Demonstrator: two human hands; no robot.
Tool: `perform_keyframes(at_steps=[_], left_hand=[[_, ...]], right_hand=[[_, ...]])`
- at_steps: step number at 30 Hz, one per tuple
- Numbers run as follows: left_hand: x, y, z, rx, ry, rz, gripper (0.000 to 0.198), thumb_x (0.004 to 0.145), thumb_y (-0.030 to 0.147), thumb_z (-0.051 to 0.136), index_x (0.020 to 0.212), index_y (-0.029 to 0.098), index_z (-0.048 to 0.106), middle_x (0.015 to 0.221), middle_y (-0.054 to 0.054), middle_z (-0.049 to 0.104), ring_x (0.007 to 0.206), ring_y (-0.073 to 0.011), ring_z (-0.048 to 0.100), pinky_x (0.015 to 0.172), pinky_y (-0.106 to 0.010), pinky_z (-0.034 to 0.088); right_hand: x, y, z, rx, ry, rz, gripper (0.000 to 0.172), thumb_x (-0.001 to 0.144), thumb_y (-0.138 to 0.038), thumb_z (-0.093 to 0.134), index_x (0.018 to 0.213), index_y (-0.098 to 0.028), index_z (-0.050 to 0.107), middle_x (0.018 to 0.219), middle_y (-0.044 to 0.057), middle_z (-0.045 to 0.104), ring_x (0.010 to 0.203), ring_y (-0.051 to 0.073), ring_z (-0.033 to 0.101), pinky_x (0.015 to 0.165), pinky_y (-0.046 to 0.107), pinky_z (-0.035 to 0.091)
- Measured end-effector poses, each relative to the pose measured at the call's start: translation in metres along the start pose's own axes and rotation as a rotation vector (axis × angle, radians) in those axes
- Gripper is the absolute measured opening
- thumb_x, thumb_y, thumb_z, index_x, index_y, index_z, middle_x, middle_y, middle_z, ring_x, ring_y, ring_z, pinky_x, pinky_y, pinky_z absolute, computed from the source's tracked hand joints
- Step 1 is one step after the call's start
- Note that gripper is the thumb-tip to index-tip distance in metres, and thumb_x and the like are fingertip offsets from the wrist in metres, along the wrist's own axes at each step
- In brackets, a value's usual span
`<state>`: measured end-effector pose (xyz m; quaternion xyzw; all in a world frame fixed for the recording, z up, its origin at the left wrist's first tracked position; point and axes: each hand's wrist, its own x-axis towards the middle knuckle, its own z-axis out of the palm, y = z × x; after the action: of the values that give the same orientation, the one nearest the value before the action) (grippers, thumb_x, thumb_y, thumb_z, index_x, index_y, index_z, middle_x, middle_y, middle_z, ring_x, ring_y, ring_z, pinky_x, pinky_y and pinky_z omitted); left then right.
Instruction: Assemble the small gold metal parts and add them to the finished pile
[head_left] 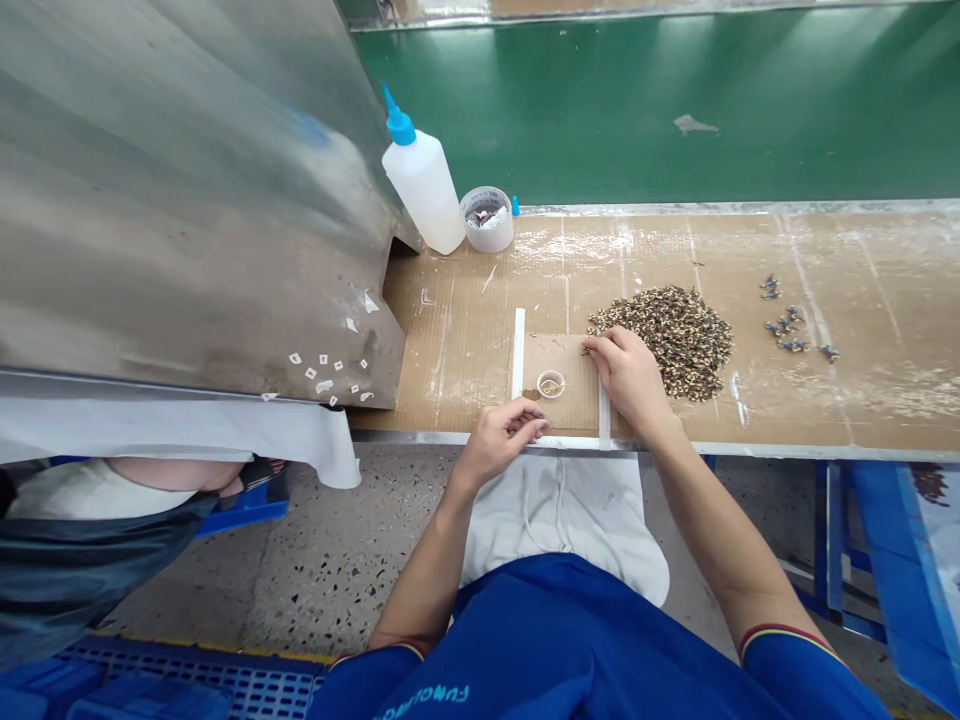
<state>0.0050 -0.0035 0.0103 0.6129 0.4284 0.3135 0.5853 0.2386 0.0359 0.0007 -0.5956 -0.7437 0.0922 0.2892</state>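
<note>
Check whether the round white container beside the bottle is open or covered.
Open: no lid covers the round white container, and small scraps show inside its rim.

Left hand [507, 436] curled — right hand [627, 376] (also curled) farther forward.

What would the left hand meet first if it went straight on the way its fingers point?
The left hand points rightward, so likely the right white strip, passing just on the near side of the cup. Its height is unclear; it might pass over.
</note>
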Motion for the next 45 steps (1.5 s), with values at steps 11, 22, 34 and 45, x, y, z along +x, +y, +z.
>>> perform_keyframes(at_steps=[11,22,34,45], left_hand=[[-0.001,-0.001,0.000,0.025,0.005,0.011,0.015,0.089,0.029,0.062,0.085,0.015,0.064,0.075,-0.003,0.070,0.066,-0.0118,0.068,0.063,-0.020,0.057],[-0.002,0.003,-0.004,0.137,0.008,0.043,0.017,0.090,0.028,0.055,0.081,0.016,0.062,0.069,-0.002,0.066,0.062,-0.0120,0.063,0.059,-0.020,0.050],[-0.003,0.005,-0.005,0.249,0.042,0.152,0.025,0.093,0.033,0.051,0.083,0.016,0.067,0.072,-0.004,0.068,0.062,-0.0143,0.060,0.058,-0.022,0.047],[-0.002,-0.002,-0.001,0.264,0.035,0.209,0.025,0.093,0.034,0.056,0.083,0.016,0.070,0.072,-0.004,0.071,0.063,-0.0146,0.060,0.064,-0.024,0.048]], right_hand=[[0.010,0.002,0.001,-0.053,-0.118,-0.088,0.023,0.099,-0.025,0.050,0.100,-0.020,0.072,0.090,0.010,0.063,0.082,0.024,0.058,0.075,0.036,0.047],[0.006,-0.018,-0.009,0.038,-0.070,-0.021,0.016,0.094,-0.017,0.056,0.081,-0.021,0.065,0.081,0.006,0.068,0.077,0.022,0.065,0.070,0.033,0.051],[-0.033,-0.062,-0.022,0.580,0.167,0.217,0.025,0.090,-0.043,0.067,0.079,-0.021,0.073,0.072,0.005,0.073,0.064,0.019,0.069,0.059,0.028,0.055],[-0.058,-0.076,0.001,0.938,0.069,0.532,0.032,0.078,-0.053,0.076,0.079,-0.021,0.072,0.072,0.005,0.074,0.071,0.022,0.072,0.068,0.035,0.061]])
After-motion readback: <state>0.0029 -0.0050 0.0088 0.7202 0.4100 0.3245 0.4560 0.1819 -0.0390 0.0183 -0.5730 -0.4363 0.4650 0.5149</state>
